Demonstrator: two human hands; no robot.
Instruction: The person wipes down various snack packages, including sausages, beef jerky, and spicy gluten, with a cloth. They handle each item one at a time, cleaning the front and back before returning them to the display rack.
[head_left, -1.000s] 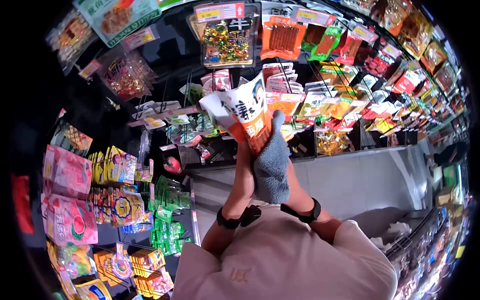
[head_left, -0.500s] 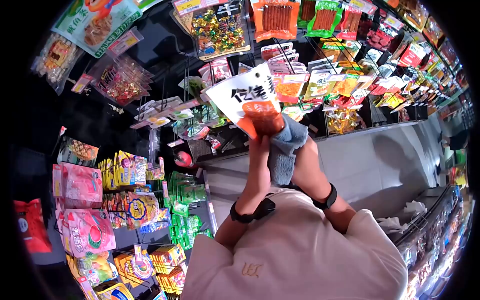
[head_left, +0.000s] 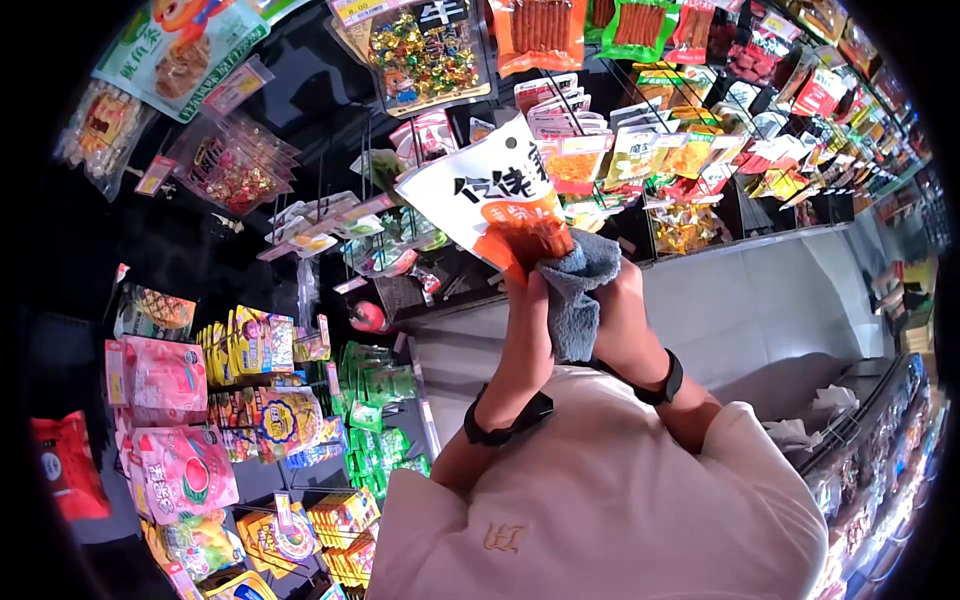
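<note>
A white and orange snack bag [head_left: 478, 200] with large black lettering and a round hang hole is held up, tilted, before the shelves. My left hand [head_left: 530, 312] grips its lower edge, with the fingers mostly hidden behind the bag. A grey-blue cloth [head_left: 576, 318] is bunched in my right hand [head_left: 622, 308], whose fingers close around it. The top of the cloth presses against the bag's lower right corner. Both wrists wear black bands.
Hanging snack packets fill the rack ahead, including an orange sausage pack [head_left: 538, 35]. On the left hang pink pouches [head_left: 185, 468] and green packets [head_left: 378, 450]. Grey floor [head_left: 720, 300] lies beyond my arms. Another packed shelf [head_left: 870, 500] runs along the right, with crumpled white paper [head_left: 835, 398] near it.
The bag has shifted slightly left and tipped a little further. My right hand and the cloth have moved slightly right and up, with the cloth still against the bag's lower corner.
</note>
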